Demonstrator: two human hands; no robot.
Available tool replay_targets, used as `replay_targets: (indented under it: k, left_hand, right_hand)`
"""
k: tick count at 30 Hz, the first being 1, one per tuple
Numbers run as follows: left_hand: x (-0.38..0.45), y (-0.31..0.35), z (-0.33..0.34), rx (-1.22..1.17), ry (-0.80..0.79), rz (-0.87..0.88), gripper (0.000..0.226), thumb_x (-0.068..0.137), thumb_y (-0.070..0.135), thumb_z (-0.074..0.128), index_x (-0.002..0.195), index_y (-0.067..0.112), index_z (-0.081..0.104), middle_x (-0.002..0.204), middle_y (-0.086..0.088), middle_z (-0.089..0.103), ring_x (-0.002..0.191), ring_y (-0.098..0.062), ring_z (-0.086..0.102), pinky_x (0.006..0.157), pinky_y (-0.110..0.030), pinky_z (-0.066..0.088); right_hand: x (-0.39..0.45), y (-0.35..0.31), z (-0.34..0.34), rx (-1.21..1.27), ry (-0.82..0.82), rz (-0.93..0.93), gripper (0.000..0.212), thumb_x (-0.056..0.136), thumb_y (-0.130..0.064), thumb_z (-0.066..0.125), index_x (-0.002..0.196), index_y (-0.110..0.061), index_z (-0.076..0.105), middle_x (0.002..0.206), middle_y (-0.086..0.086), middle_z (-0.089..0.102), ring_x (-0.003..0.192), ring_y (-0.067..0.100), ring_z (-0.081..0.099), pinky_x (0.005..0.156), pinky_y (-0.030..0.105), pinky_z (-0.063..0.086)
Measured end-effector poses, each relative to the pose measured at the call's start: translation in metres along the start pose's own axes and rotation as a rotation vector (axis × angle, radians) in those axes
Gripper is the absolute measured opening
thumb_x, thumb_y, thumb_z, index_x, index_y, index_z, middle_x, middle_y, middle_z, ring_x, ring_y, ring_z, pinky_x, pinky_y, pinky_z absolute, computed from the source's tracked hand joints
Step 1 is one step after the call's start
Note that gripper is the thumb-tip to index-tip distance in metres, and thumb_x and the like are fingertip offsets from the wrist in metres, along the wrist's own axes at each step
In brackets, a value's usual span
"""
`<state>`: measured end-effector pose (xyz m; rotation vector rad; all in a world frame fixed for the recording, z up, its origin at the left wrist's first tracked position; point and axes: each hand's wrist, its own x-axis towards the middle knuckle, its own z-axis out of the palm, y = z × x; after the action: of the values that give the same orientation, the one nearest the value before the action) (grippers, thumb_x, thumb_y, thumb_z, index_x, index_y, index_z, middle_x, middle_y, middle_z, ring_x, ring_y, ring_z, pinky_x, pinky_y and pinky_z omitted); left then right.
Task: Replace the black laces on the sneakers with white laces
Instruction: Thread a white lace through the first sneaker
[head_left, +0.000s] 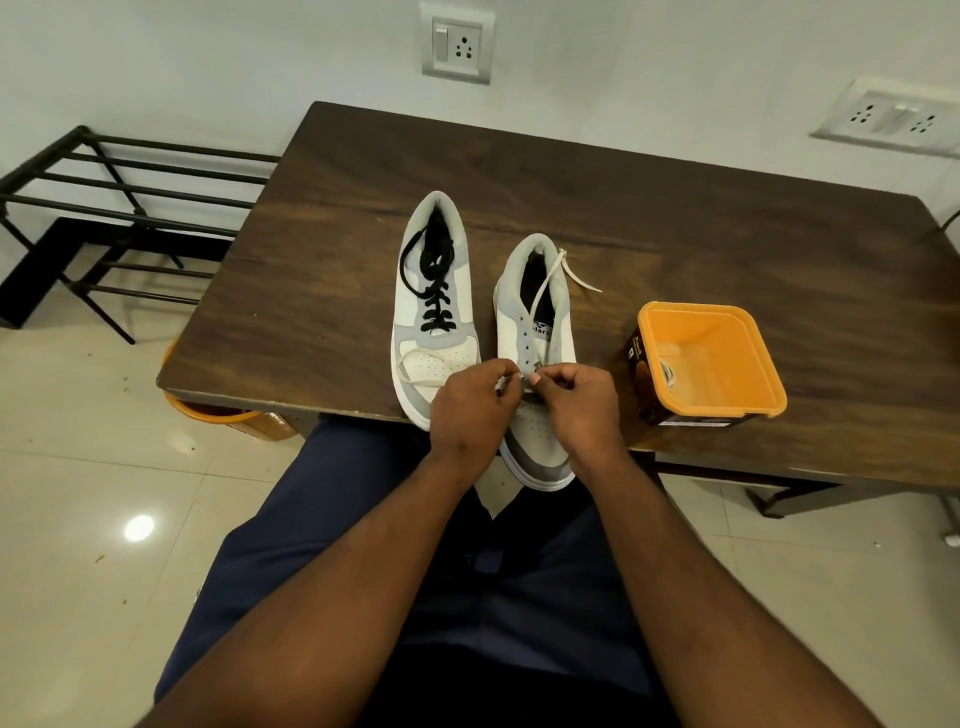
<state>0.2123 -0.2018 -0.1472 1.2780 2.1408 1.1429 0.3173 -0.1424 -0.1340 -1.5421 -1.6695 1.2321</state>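
Head view shows both hands, left hand (470, 402) and right hand (574, 402), pinching the white lace (543, 288) at the right sneaker's (535, 364) lowest eyelets on the table (675, 218); keep the ends even.

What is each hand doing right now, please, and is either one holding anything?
Left hand: fingers curled, pinching the white lace at the right sneaker.
Right hand: fingers curled, pinching the same lace at the lowest eyelets.
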Motion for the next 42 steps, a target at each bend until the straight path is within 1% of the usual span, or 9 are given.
replay_targets:
  k: [6,9,13,17,22,27,30,34,42]
  left_hand:
    - [0.000,0.001,0.001,0.041,0.000,0.047,0.021,0.097,0.022,0.058,0.115,0.019,0.069,0.104,-0.002,0.062,0.092,-0.019,0.061,0.078,-0.037,0.051]
    - [0.010,0.003,-0.008,0.089,-0.131,0.100,0.064,0.093,0.018,0.063,0.148,0.036,0.036,0.122,0.000,0.043,0.090,-0.017,0.059,0.076,-0.037,0.055]
    - [0.033,0.014,-0.023,0.303,-0.201,0.251,0.106,0.080,0.019,0.075,0.152,0.047,0.002,0.127,-0.005,0.040,0.100,-0.023,0.057,0.080,-0.041,0.055]
    - [0.050,0.020,-0.016,0.041,-0.109,0.048,0.076,0.082,0.036,0.064,0.149,0.026,0.030,0.124,-0.009,0.058,0.114,-0.026,0.056,0.092,-0.044,0.050]
    - [0.050,0.025,-0.004,-0.107,-0.014,-0.061,0.052,0.084,0.029,0.070,0.131,0.013,0.055,0.100,-0.007,0.058,0.095,-0.024,0.059,0.076,-0.030,0.046]
    - [0.040,0.019,-0.003,-0.266,0.027,-0.122,0.022,0.087,0.022,0.064,0.107,0.014,0.068,0.085,-0.004,0.065,0.081,-0.024,0.064,0.075,-0.045,0.057]
    - [0.038,0.012,-0.005,-0.266,0.020,-0.104,0.007,0.084,0.016,0.061,0.084,0.012,0.067,0.077,-0.008,0.067,0.073,-0.029,0.064,0.067,-0.048,0.056]
    - [0.038,0.014,-0.009,-0.246,-0.029,-0.092,0.012,0.087,0.011,0.060,0.096,0.011,0.069,0.082,-0.006,0.070,0.075,-0.024,0.067,0.071,-0.046,0.058]
    - [0.033,0.020,-0.012,-0.254,-0.057,-0.087,0.016,0.093,0.001,0.054,0.104,0.003,0.066,0.088,-0.012,0.069,0.056,-0.001,0.064,0.052,-0.018,0.054]
  right_hand:
    - [0.003,0.006,-0.004,-0.083,-0.043,-0.063,0.012,0.091,-0.018,0.065,0.096,-0.014,0.076,0.088,-0.002,0.073,0.083,0.010,0.067,0.079,0.029,0.056]
    - [0.008,0.007,-0.012,-0.022,-0.103,-0.072,0.016,0.090,-0.007,0.062,0.095,-0.014,0.076,0.092,-0.001,0.074,0.088,0.013,0.069,0.087,0.034,0.056]
    - [0.018,0.007,-0.016,0.004,-0.143,-0.027,0.026,0.088,-0.002,0.061,0.088,-0.022,0.076,0.092,-0.001,0.075,0.089,0.015,0.070,0.089,0.039,0.056]
    - [0.029,0.002,-0.017,-0.086,-0.278,-0.011,0.020,0.090,-0.006,0.063,0.098,-0.018,0.077,0.091,0.002,0.076,0.090,0.021,0.071,0.091,0.044,0.055]
    - [0.039,-0.007,-0.021,-0.092,-0.404,0.032,0.016,0.088,-0.001,0.064,0.088,-0.012,0.076,0.092,0.015,0.074,0.086,0.026,0.068,0.091,0.044,0.055]
    - [0.040,-0.013,-0.022,-0.177,-0.472,-0.032,0.012,0.090,-0.001,0.061,0.089,-0.007,0.072,0.081,0.004,0.068,0.075,0.015,0.062,0.082,0.035,0.053]
    - [0.035,-0.015,-0.018,-0.434,-0.377,-0.208,0.014,0.092,-0.010,0.056,0.089,-0.016,0.068,0.087,0.004,0.069,0.080,0.020,0.063,0.078,0.038,0.053]
    - [0.026,-0.033,-0.023,-1.031,-0.234,-0.564,0.014,0.098,-0.027,0.046,0.107,-0.018,0.052,0.097,0.006,0.065,0.081,0.028,0.061,0.063,0.034,0.041]
    - [0.084,-0.118,-0.061,-1.331,-0.041,-0.776,0.023,0.099,-0.013,0.037,0.121,-0.010,0.043,0.105,0.015,0.065,0.091,0.040,0.065,0.069,0.041,0.044]
